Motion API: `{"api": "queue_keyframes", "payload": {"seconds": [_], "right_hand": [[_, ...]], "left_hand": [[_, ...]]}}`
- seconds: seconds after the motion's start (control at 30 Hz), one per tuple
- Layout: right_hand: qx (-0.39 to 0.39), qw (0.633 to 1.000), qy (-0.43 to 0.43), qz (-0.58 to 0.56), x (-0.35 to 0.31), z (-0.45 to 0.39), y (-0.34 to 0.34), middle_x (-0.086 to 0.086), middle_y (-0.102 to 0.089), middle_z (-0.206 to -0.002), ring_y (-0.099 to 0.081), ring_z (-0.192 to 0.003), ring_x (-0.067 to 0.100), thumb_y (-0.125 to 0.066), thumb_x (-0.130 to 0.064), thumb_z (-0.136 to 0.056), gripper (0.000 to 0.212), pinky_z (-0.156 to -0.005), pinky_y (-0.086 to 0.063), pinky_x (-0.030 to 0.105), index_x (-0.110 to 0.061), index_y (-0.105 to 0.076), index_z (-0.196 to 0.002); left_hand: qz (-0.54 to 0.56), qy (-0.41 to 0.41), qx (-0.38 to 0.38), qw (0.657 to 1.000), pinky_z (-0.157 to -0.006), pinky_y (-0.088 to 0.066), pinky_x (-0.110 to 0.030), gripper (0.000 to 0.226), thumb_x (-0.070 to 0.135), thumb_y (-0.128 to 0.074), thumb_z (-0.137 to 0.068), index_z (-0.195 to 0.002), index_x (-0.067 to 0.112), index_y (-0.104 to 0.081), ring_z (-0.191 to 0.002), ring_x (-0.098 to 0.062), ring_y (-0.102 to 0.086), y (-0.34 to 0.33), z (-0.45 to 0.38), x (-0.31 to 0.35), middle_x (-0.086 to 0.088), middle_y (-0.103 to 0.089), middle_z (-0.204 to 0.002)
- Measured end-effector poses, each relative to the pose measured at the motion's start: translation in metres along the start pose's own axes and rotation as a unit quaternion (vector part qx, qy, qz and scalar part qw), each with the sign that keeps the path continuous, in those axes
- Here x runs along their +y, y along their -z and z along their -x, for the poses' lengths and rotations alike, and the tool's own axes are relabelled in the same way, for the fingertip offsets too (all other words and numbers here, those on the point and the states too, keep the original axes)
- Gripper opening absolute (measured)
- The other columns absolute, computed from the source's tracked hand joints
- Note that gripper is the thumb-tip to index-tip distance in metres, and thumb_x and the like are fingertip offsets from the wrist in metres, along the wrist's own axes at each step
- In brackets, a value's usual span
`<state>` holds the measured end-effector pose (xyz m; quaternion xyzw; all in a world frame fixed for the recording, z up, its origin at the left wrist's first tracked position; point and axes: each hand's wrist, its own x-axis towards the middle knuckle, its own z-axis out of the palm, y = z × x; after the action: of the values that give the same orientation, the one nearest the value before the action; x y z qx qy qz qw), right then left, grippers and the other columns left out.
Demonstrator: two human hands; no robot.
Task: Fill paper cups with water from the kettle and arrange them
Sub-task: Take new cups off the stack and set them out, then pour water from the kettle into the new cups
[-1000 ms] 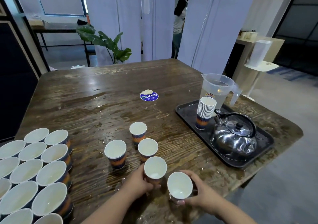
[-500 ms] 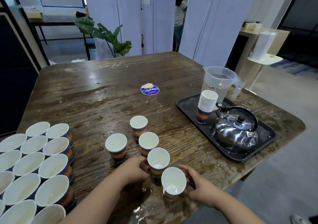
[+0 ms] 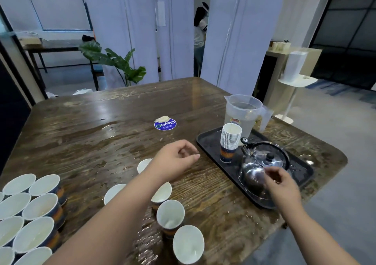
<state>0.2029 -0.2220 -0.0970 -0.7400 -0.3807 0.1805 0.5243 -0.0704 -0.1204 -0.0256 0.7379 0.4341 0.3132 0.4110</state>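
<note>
Both hands have let go of the two nearest cups and lifted. Left hand (image 3: 177, 159) now hovers above the table between the cup row and the tray (image 3: 209, 140), fingers loosely curled, holding nothing. Right hand (image 3: 282, 183) is over the steel kettle (image 3: 256, 169), fingers bent, nothing gripped, handle not grasped. Kettle sits on the black tray, stack of cups (image 3: 231, 140) just beside its spout, clear jug (image 3: 243, 114) behind. Loose cups (image 3: 188, 244) run in a line on the wet wooden table (image 3: 91, 134); cluster of cups (image 3: 30, 209) at left edge.
</note>
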Motion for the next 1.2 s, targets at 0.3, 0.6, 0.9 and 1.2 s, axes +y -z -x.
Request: {"api": "queue_keyframes", "payload": {"seconds": [0.3,0.6,0.9,1.2], "right_hand": [[0.093,0.994,-0.049,0.025,0.021,-0.081,0.031,0.009,-0.043,-0.135,-0.045,-0.121,0.027,-0.066,-0.018,-0.087,0.045,-0.094,-0.039,0.037,-0.015,-0.049,-0.128],[0.018,0.997,-0.073,0.027,0.048,-0.128,0.025,0.002,-0.056,-0.119,-0.053,-0.111,0.021,-0.066,-0.031,-0.088,0.031,-0.089,-0.043,0.034,-0.021,-0.059,-0.117],[-0.041,0.997,-0.058,-0.027,0.051,-0.144,0.025,-0.004,-0.057,-0.063,-0.052,-0.060,0.012,-0.066,-0.032,-0.088,0.027,-0.056,-0.036,0.025,-0.011,-0.058,-0.073],[-0.030,0.996,-0.056,-0.055,0.031,-0.147,0.039,-0.001,-0.054,-0.056,-0.048,-0.053,0.015,-0.068,-0.037,-0.085,0.031,-0.056,-0.038,0.030,-0.011,-0.058,-0.070]], "left_hand": [[-0.008,-0.032,-0.114,0.993,-0.102,-0.046,-0.033,0.025,0.039,-0.070,-0.077,-0.099,0.045,-0.060,-0.106,-0.010,-0.061,-0.101,-0.086,0.046,0.012,-0.061,-0.109],[-0.159,-0.020,-0.201,0.966,-0.113,-0.031,-0.030,0.053,0.027,-0.053,-0.095,-0.146,0.022,-0.038,-0.136,-0.014,-0.039,-0.179,-0.161,0.067,0.003,-0.040,-0.150],[-0.206,0.003,-0.235,0.950,-0.108,-0.035,-0.027,0.051,0.027,-0.045,-0.095,-0.146,0.029,-0.038,-0.135,-0.016,-0.040,-0.210,-0.182,0.048,0.008,-0.037,-0.152],[-0.170,-0.031,-0.217,0.961,-0.109,-0.014,-0.011,0.056,0.024,-0.049,-0.097,-0.150,0.024,-0.030,-0.142,-0.004,-0.024,-0.202,-0.172,0.056,0.013,-0.024,-0.156]]}}
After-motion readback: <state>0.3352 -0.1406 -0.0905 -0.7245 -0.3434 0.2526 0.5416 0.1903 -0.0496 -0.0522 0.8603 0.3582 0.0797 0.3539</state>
